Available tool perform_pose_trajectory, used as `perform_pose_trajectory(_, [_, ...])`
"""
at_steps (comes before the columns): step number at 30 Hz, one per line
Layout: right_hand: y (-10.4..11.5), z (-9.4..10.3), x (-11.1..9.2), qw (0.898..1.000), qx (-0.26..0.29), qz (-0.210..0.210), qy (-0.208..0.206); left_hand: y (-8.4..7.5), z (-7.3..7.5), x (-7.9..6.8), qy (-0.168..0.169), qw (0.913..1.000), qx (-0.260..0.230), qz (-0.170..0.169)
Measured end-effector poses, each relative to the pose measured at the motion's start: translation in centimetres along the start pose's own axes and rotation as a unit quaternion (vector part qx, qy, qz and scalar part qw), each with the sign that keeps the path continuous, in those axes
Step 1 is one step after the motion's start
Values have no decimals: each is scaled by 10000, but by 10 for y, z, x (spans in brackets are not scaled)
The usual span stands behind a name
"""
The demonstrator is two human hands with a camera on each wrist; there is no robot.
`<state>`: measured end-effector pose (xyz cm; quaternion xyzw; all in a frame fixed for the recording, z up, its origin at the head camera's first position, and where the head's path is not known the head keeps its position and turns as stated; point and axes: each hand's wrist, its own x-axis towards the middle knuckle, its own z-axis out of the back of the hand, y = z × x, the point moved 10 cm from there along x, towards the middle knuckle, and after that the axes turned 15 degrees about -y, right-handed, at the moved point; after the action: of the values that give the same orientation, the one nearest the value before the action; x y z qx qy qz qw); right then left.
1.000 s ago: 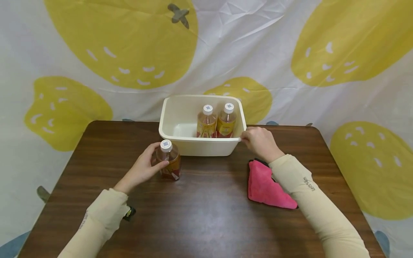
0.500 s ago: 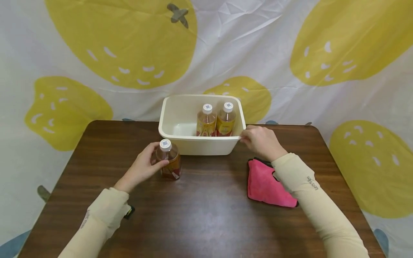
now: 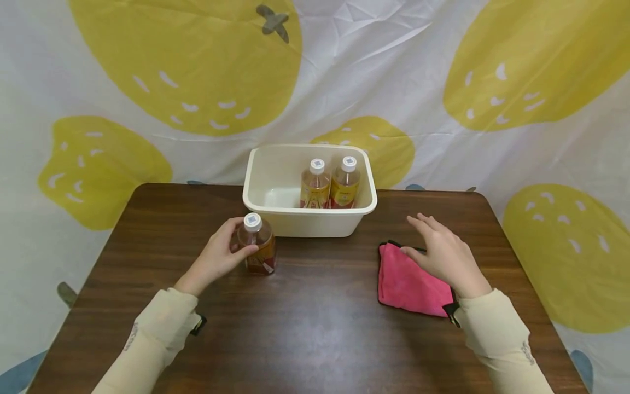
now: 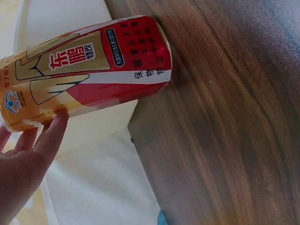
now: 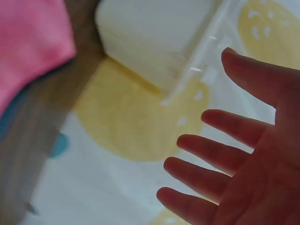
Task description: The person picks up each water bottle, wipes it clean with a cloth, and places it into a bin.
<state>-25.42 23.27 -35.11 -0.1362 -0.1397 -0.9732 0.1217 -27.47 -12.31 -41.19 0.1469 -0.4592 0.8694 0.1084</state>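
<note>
A drink bottle (image 3: 261,251) with a white cap and a red and gold label stands on the table, just in front of the tub's left front corner. My left hand (image 3: 216,254) grips it round the side, thumb in front and fingers behind; the left wrist view shows fingertips against its label. My right hand (image 3: 448,254) hovers above a pink cloth (image 3: 408,284), fingers spread and holding nothing. Two similar bottles, a left one (image 3: 315,186) and a right one (image 3: 345,186), stand upright in the right part of the cream plastic tub (image 3: 315,223).
The dark wooden table (image 3: 315,339) carries the tub at its back edge. Behind it hangs a white curtain (image 3: 374,65) printed with yellow fruit. The pink cloth has a dark border and lies right of the tub.
My right hand has let go of the tub's right front rim and moved right and toward me, its fingers spreading. My left hand and its bottle stay in place.
</note>
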Motion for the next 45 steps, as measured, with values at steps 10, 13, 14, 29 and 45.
perform_pose_trajectory(10, [-44, -75, -51, 9880, 315, -709, 1336, -3, 1, -6, 30, 9999, 123, 25])
perform_pose_trajectory(13, [-54, -91, -59, 9858, 247, -852, 1427, -3, 1, -8, 9, 9999, 96, 32])
perform_pose_trajectory(14, [-56, -95, -61, 9855, 231, -874, 1434, -4, 1, -9, -5, 10000, 81, 30])
perform_pose_trajectory(29, [-71, -126, -66, 9840, 225, -1230, 1270, -3, 1, -11, -43, 10000, 28, 56])
perform_pose_trajectory(45, [-72, -132, -61, 9791, 36, -1526, 1344, -2, 1, -10, -25, 9999, 22, 107])
